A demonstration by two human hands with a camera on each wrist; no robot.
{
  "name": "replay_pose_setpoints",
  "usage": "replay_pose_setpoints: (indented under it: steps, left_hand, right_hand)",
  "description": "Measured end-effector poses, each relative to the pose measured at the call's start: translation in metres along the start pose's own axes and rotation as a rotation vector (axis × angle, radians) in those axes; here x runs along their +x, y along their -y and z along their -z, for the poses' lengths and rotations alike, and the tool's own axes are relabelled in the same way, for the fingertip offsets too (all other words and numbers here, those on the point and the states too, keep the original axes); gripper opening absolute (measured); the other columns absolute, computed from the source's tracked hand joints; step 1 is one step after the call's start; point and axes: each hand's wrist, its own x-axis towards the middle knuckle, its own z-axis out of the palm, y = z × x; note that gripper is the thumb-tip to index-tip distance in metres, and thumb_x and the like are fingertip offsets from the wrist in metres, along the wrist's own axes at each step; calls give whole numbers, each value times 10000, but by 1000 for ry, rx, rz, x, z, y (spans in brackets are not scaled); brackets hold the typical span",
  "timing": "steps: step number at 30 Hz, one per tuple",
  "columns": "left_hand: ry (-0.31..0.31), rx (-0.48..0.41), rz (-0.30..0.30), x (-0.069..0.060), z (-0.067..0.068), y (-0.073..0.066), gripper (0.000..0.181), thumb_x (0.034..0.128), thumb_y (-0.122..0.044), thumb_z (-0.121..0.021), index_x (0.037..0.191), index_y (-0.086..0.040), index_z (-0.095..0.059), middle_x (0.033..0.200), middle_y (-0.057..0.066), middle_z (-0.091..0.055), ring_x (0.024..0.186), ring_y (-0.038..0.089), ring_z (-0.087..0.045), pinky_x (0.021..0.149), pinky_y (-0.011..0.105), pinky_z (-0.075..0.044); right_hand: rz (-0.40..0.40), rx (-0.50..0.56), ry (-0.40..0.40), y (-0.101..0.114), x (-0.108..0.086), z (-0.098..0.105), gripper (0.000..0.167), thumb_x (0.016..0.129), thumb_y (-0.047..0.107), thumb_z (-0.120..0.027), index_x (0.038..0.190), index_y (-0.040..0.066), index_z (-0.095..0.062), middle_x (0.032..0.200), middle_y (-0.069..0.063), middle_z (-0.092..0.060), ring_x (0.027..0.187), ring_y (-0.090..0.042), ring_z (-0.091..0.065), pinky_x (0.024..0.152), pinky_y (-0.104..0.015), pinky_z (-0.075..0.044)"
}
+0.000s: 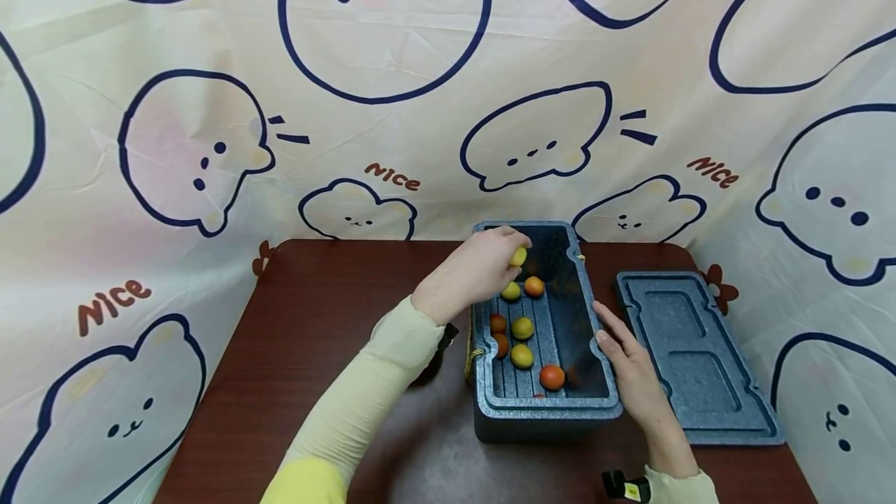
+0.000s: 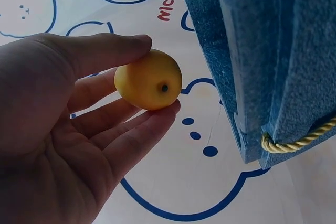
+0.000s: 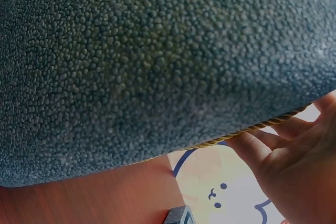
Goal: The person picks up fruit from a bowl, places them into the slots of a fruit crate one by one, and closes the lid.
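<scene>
My left hand is over the far end of an open blue-grey foam box. Between thumb and fingers it pinches a small round yellow fruit with a dark dot at one end. Inside the box lie several small fruits, among them a yellow one and an orange one; part of the load is hidden by the walls. Against the box's right side rests my right hand, its fingers fairly straight and touching the rim. The right wrist view shows the pebbly foam wall close up.
Right of the box lies its foam lid, flat on the brown table. A twisted gold cord runs along the box's side. A cloth with cartoon drawings hangs behind and beside the table.
</scene>
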Motion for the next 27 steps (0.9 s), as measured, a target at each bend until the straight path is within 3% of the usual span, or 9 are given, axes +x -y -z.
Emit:
replay_pose_setpoints:
  steps: [14,27]
  left_hand:
    - [17,26,-37,5,-7,-7,386,992,-171,-654,1365,-79,-616,1376,92,-601,892,134,-611,865,235,-545]
    - [60,50,-43,9,-18,-14,382,987,-181,-669,1357,-94,-630,1352,85,-622,905,114,-631,900,240,-546]
  right_hand:
    - [0,5,2,-1,0,0,488,1115,305,-370,1595,231,-325,1636,-78,-278,1353,-21,-324,950,-64,-329]
    - [10,-16,-12,-2,0,0,482,1114,292,-373,1591,228,-336,1631,-77,-292,1355,-8,-323,954,-65,-321]
